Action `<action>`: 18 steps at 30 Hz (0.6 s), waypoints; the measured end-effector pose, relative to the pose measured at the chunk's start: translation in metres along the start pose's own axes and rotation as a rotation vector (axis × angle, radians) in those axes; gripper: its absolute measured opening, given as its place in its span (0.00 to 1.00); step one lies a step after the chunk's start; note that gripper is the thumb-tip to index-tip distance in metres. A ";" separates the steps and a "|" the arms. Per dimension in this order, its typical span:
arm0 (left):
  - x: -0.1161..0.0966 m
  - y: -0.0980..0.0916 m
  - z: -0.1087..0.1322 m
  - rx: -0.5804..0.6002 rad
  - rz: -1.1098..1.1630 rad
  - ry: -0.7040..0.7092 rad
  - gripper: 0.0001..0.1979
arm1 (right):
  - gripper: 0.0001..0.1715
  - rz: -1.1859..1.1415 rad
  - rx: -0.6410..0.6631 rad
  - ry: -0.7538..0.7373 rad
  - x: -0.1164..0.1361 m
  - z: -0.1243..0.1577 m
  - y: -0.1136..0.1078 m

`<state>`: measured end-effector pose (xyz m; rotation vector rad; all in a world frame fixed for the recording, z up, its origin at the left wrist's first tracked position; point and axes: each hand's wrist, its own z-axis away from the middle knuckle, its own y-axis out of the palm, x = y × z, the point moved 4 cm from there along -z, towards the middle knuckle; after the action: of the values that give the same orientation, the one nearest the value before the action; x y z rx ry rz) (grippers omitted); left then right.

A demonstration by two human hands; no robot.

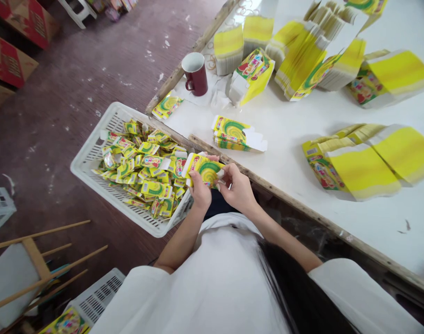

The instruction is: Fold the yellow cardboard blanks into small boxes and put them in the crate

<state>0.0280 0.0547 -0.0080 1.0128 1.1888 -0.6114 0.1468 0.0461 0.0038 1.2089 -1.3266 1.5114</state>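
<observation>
A small yellow-and-green printed carton (207, 172) is between my two hands, over the table's near edge. My left hand (200, 190) is closed round its left end, thumb on the printed face. The fingers of my right hand (235, 188) pinch the carton's right end, where a white flap partly shows. Just left of my hands, a white plastic basket (89, 178) holds many small yellow packets (152, 188). On the table beyond my hands lies a short stack of flattened cartons (234, 134).
A maroon mug (197, 76) stands at the table's left edge near a single flat carton (167, 105). Bundles of yellow cartons (365, 169) lie on the white table (288, 139). An upturned wooden-legged stool (37, 260) and red-brown boxes (20, 55) are on the floor.
</observation>
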 end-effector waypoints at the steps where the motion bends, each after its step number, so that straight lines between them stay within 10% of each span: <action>1: 0.000 0.001 0.000 0.001 0.003 -0.010 0.41 | 0.12 -0.005 0.001 0.005 0.000 0.000 0.000; 18: -0.005 0.007 -0.007 0.058 0.184 -0.171 0.30 | 0.11 -0.086 0.033 0.026 0.000 0.002 0.005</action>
<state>0.0294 0.0635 -0.0010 1.0829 0.9215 -0.5766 0.1427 0.0433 0.0025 1.2475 -1.2213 1.4880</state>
